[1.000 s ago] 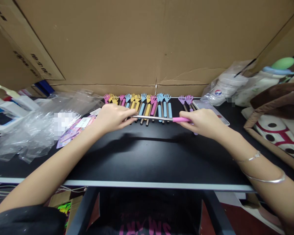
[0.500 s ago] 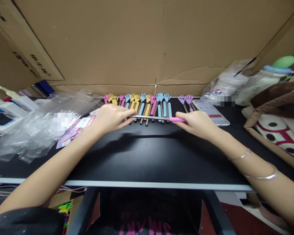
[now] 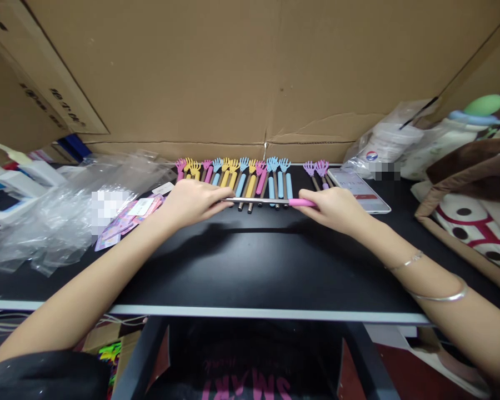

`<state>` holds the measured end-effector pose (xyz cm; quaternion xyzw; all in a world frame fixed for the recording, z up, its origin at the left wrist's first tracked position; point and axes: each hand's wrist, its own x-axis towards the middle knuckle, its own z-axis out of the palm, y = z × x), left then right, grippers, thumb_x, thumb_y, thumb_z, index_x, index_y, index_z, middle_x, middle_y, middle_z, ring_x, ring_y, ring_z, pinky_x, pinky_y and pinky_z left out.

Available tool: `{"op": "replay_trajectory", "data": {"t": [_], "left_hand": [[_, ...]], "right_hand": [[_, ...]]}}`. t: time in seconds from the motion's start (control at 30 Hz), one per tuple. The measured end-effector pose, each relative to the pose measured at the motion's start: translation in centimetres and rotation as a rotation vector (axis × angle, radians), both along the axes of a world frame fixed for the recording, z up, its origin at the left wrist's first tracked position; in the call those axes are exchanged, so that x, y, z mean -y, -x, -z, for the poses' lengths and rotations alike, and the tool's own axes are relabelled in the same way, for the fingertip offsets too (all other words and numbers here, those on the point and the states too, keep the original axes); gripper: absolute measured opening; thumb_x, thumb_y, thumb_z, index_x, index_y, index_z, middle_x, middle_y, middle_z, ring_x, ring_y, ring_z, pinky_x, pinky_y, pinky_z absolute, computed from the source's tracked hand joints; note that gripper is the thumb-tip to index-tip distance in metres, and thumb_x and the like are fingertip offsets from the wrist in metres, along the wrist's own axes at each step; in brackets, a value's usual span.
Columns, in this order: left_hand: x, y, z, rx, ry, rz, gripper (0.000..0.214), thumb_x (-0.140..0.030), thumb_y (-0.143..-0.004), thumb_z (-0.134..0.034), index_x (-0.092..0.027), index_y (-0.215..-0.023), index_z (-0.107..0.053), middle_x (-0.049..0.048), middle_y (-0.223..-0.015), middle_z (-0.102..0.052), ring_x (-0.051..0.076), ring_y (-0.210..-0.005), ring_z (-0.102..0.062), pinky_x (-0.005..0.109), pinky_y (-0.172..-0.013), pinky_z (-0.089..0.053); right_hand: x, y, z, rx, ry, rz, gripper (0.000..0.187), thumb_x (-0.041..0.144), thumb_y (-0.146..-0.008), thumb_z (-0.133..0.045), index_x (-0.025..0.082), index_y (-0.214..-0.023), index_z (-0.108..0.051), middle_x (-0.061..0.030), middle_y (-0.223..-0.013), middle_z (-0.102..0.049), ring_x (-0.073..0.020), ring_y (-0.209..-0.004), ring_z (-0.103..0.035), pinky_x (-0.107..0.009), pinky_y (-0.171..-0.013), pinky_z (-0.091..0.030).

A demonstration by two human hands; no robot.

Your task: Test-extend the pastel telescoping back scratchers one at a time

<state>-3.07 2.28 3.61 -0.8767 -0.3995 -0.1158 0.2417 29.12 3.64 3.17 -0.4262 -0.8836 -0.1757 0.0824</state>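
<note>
- Farthest left among what we note, clear bags (image 3: 66, 222) lie loosely heaped, with purple cards (image 3: 125, 222) partly over their near edge, just beside our left forearm.
- Our left hand (image 3: 195, 203) is closed in a pinch on the left end of a metal rod (image 3: 258, 200), thumb above and fingers folded under; what that end looks like we cannot tell, since the fingers cover it.
- The rod spans the gap between our hands, nearly level, above the black table (image 3: 250, 272), which carries its shadow. We judge it light and stiff, with smooth metal that may slip under fingertips.
- Behind the rod, a row of scratchers (image 3: 250, 189) in pink, yellow and blue lies on the table, claws toward the cardboard (image 3: 233, 72).
- The pink grip (image 3: 295, 203) forms the rod's right end. It seems less slick than the metal, so we would take the firmer hold there; the thinner shaft wants only a light pinch.
- Our right hand (image 3: 335, 208) is clamped on that grip, thumb on top, the grip's tip running in under the fingers.
- Just beyond our right hand lie two purple scratchers (image 3: 321, 166), then a phone (image 3: 364, 194).
</note>
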Motion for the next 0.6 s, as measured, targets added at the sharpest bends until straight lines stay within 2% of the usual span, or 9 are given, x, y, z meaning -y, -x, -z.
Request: {"op": "replay_trajectory", "data": {"t": [0.17,0.33,0.47,0.6], "left_hand": [[0.33,-0.36,-0.05,-0.006,0.098,-0.040,0.046,-0.050,-0.099,-0.031,-0.024,-0.100,-0.068,0.0040,-0.073,-0.073,0.019,-0.062,-0.067,0.024,-0.051,-0.031],[0.28,-0.50,0.04,-0.006,0.162,-0.058,0.048,-0.052,-0.099,-0.029,-0.025,-0.106,-0.068,0.0037,-0.073,-0.073,0.019,-0.062,-0.066,0.023,-0.054,-0.036],[0.27,-0.45,0.16,0.011,0.146,-0.056,0.044,-0.051,-0.098,-0.033,-0.025,-0.105,-0.068,0.0030,-0.076,-0.074,0.017,-0.066,-0.067,0.022,-0.054,-0.035],[0.46,-0.52,0.16,0.065,0.053,-0.016,0.043,-0.048,-0.098,-0.034,-0.024,-0.097,-0.070,0.0036,-0.078,-0.074,0.018,-0.069,-0.067,0.024,-0.051,-0.032]], "right_hand": [[0.14,-0.13,-0.19,0.001,-0.087,0.008,0.047,0.051,-0.097,-0.029,0.021,-0.071,-0.054,-0.0036,-0.056,-0.061,-0.0158,-0.049,-0.053,-0.027,-0.050,-0.019],[0.39,0.00,-0.43,-0.012,-0.102,0.007,0.043,0.048,-0.096,-0.034,0.021,-0.070,-0.055,-0.0041,-0.058,-0.064,-0.0159,-0.052,-0.055,-0.027,-0.050,-0.019],[0.39,0.03,-0.46,-0.004,-0.105,0.018,0.046,0.050,-0.096,-0.032,0.021,-0.068,-0.054,-0.0038,-0.057,-0.063,-0.0155,-0.052,-0.054,-0.027,-0.050,-0.019],[0.25,-0.09,-0.38,0.005,-0.098,0.021,0.052,0.057,-0.096,-0.027,0.022,-0.070,-0.054,-0.0042,-0.055,-0.061,-0.0166,-0.050,-0.054,-0.027,-0.050,-0.018]]}}
